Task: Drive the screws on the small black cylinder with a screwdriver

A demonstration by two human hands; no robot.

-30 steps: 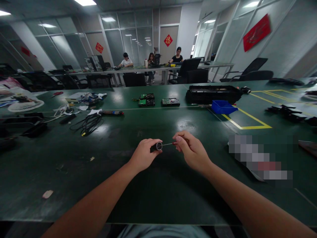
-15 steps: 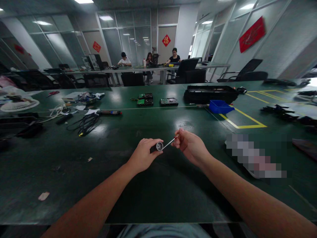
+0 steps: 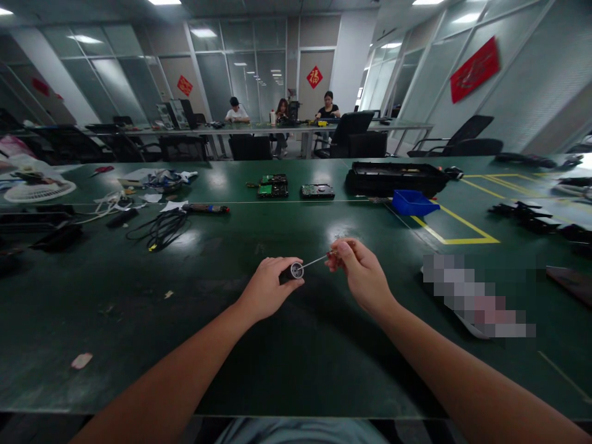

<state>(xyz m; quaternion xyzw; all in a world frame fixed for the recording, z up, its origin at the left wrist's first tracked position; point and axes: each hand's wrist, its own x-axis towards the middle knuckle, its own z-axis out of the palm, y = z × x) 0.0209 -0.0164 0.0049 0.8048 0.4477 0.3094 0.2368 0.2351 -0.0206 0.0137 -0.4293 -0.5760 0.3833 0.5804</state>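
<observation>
Between thumb and fingers, my left hand (image 3: 269,287) grips a dark cylinder (image 3: 296,270) whose round, metal-rimmed end faces me and to the right. My right hand (image 3: 358,264) is closed on the handle of a screwdriver (image 3: 316,261) with a thin bright shaft. The shaft's tip reaches into the cylinder's open end; what it touches inside is too small to make out. Both hands are held over the green table (image 3: 296,364).
Ahead lie circuit boards (image 3: 272,187), a hard drive (image 3: 317,191), a long black housing (image 3: 395,179) and a blue bin (image 3: 414,202). To the left are a corded electric screwdriver (image 3: 206,209) and black cable (image 3: 160,229). A blurred-out flat object (image 3: 472,296) lies right. People sit at a far table.
The screwdriver's tip has moved from the lower edge of the cylinder's end into its opening. Its shaft now lies flatter, and my right hand has shifted slightly right.
</observation>
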